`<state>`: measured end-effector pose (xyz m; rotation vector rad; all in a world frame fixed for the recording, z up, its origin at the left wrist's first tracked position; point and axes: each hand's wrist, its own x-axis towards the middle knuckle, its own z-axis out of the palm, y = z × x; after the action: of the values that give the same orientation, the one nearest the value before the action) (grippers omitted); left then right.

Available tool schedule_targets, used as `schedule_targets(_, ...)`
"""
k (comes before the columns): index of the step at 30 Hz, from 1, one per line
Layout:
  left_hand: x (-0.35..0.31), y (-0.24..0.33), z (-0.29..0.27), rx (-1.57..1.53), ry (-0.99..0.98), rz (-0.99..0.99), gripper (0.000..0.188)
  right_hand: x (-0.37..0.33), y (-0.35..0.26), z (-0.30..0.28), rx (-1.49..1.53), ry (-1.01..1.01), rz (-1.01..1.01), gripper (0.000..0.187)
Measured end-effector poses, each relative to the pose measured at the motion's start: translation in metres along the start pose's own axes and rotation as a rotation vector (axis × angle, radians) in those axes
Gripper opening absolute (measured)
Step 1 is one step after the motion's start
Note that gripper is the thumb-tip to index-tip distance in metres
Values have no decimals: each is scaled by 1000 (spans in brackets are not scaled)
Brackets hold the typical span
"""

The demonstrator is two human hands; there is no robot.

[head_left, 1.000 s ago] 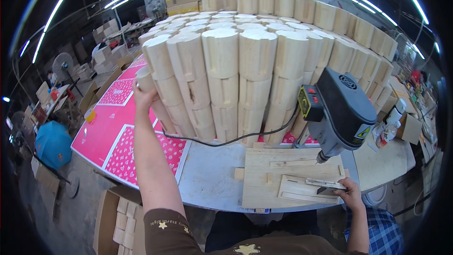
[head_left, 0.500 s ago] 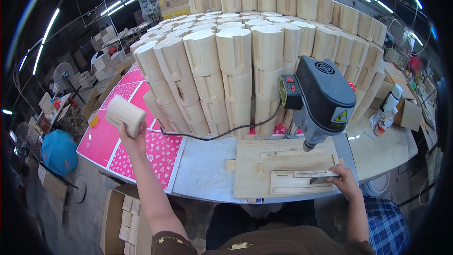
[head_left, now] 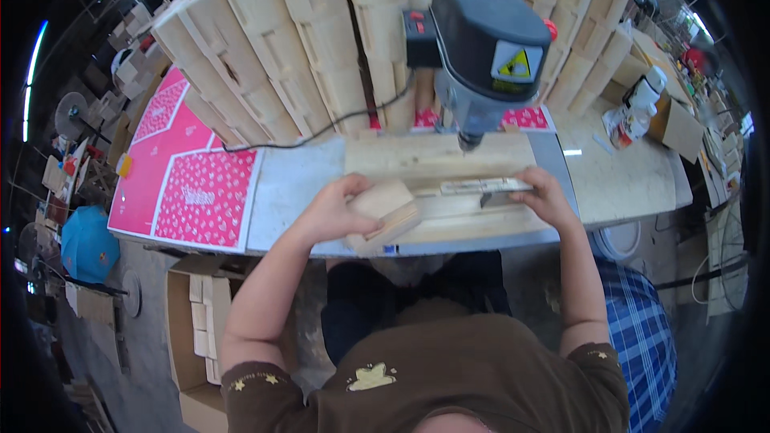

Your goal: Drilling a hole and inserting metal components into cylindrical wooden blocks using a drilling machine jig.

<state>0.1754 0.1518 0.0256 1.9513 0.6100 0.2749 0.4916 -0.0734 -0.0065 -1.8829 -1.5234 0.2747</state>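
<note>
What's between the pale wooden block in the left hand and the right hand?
In the head view, a flat metal strip on the light wooden jig board lies between.

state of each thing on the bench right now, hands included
left hand: closed around the wooden block
wooden block: held, tilted, at the jig's left end
right hand: resting on the metal piece, fingers spread
metal piece: flat on the wooden jig
wooden jig: flat on the bench
drill press: bit raised, clear of the jig
stacked blocks: piled behind
bottle: upright
</note>
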Motion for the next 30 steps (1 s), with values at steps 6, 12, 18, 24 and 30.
schedule_targets(6,37,34,21,161,-277,-211,55,-1,-3,-3,150,-26,1,27)
schedule_targets(12,66,7,20,-100,-377,-428,50,-6,1,-6,72,-9,-118,28)
schedule_targets(18,70,11,29,-112,-298,-343,40,-8,1,-10,76,-32,-120,28)
schedule_targets(24,58,-5,65,-335,132,-150,36,-8,0,-12,93,0,-22,27)
schedule_targets(30,57,-10,115,-587,493,-38,51,-2,-6,-1,96,-59,-64,29)
